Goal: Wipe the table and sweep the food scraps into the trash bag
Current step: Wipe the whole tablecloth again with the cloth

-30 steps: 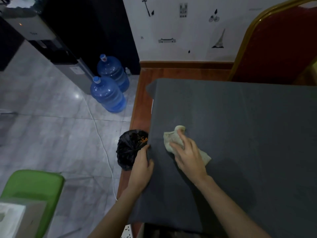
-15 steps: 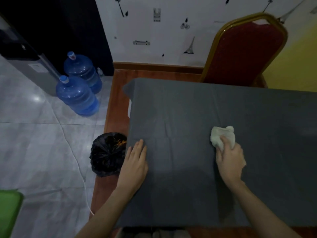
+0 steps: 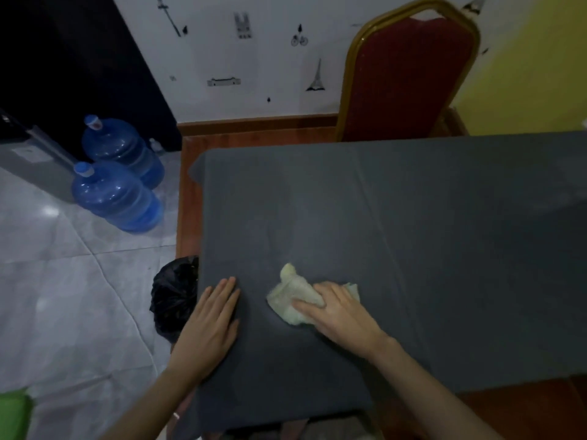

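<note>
A table under a dark grey cloth (image 3: 397, 217) fills the right of the head view. My right hand (image 3: 340, 312) presses a crumpled pale yellow rag (image 3: 290, 296) flat on the cloth near its left front. My left hand (image 3: 211, 325) lies flat, fingers together, on the cloth's left edge, holding nothing. A black trash bag (image 3: 173, 296) sits on the floor just below that edge, partly hidden by the table and my left hand. I see no food scraps on the cloth.
A red chair with a gold frame (image 3: 406, 77) stands at the table's far side. Two blue water jugs (image 3: 117, 185) stand on the tiled floor at left, by a dispenser. A green stool corner (image 3: 12, 414) shows at bottom left.
My right hand has dragged the rag leftward across the cloth, back toward my left hand and the bag side. My left hand has stayed at the table's left edge.
</note>
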### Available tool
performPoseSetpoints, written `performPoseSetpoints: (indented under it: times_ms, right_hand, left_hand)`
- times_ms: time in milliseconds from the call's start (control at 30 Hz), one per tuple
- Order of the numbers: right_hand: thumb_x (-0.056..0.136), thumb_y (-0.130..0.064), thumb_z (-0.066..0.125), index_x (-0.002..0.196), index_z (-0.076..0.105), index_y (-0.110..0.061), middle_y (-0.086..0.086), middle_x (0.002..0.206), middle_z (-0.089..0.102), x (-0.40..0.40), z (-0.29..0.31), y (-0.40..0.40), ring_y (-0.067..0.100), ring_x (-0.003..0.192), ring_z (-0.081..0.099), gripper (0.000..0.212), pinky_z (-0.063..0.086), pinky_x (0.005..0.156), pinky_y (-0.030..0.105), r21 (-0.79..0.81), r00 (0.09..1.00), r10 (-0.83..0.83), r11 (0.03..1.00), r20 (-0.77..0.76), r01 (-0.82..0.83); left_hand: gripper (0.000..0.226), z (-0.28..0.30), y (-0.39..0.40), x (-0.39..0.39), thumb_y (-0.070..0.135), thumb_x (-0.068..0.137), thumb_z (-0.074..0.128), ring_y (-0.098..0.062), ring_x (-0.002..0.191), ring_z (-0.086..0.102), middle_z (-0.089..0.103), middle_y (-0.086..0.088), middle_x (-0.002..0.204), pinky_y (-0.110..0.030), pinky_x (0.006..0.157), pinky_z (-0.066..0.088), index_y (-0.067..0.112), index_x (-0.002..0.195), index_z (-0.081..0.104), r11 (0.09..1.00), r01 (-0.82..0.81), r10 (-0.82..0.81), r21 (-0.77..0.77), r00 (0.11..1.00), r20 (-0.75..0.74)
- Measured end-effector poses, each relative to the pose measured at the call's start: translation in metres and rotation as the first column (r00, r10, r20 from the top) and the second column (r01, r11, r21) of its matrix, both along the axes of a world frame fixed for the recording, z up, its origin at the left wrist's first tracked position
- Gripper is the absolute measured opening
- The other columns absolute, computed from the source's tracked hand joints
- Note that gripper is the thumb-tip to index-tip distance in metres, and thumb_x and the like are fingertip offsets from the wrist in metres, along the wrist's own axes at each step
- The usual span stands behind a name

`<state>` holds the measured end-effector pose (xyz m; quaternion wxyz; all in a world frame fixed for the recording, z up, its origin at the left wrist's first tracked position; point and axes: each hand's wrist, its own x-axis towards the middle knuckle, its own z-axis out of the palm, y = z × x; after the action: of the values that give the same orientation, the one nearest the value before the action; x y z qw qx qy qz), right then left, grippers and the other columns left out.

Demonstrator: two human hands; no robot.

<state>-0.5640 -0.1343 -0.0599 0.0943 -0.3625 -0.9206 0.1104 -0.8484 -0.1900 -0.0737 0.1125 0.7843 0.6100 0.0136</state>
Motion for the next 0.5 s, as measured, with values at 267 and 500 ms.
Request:
performPoseSetpoints:
  times_ms: [267,500]
  right_hand:
    - [0.078,-0.019,0.073,0.122,0.065,-0.023,0.019,0.105,0.061,0.195,0.007,0.057,0.040,0.085,0.059,0.045,0.050,0.072,0.044,0.008,0.887,-0.458,0.889,0.061,0.458]
    - [0.086,-0.019,0.067,0.126,0.060,-0.015,0.026,0.105,0.055,0.237,0.008,0.095,0.041,0.087,0.052,0.040,0.046,0.077,0.049,-0.048,0.701,-0.712,0.700,0.040,0.713]
  left_hand:
    - [0.054,0.001,0.049,0.117,0.031,0.094,0.033,-0.027,0.142,0.033,0.037,-0.014,0.151,-0.042,0.118,0.016,0.001,0.139,0.045,0.993,-0.114,0.114,0.019,0.993,0.011]
    - [0.053,0.001,0.079,0.242,0.028,0.094,0.036,-0.029,0.142,0.032,0.035,-0.015,0.152,-0.043,0.116,0.016,0.001,0.139,0.045,0.995,-0.099,0.099,-0.033,0.995,0.010]
